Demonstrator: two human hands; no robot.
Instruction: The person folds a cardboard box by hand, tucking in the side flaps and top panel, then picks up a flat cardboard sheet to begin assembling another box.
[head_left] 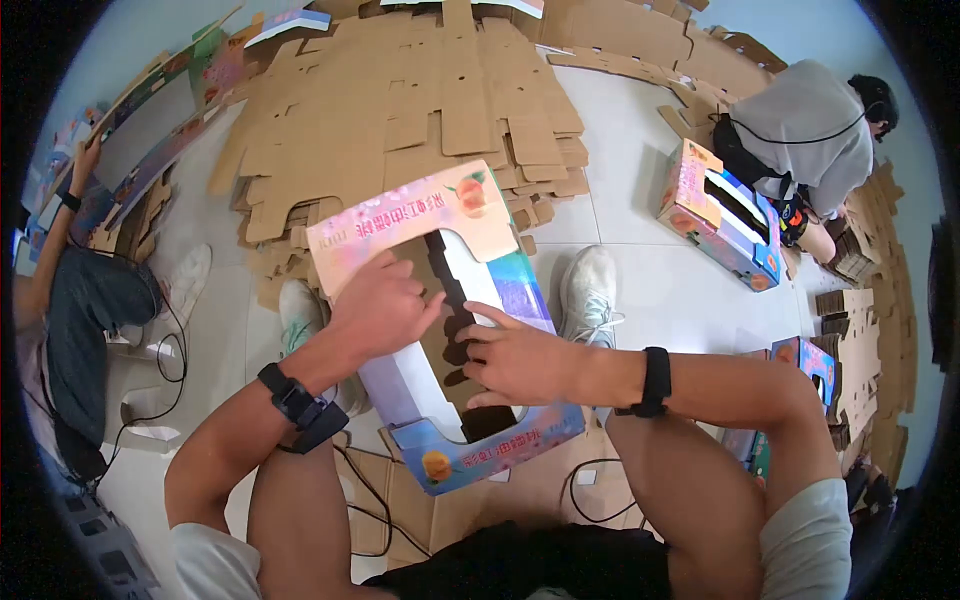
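A printed cardboard gift box point(455, 215), with pink, blue and purple sides and peach pictures, stands tilted between my legs. A long opening in its top shows the brown inside. My left hand point(385, 310) is at the left edge of the opening, its fingers curled over the side panel; the fingertips are partly hidden. My right hand point(520, 358) lies across the right edge with its fingers spread, their tips reaching over the opening. White inner flaps point(470, 255) show along the edges of the opening.
Flat brown cardboard sheets point(400, 110) lie piled ahead of me. A similar formed box point(715, 215) stands at the right near a seated person point(800, 130) in grey. Another person's leg point(90, 300) is at the left. Black cables point(375, 500) cross the floor by my feet.
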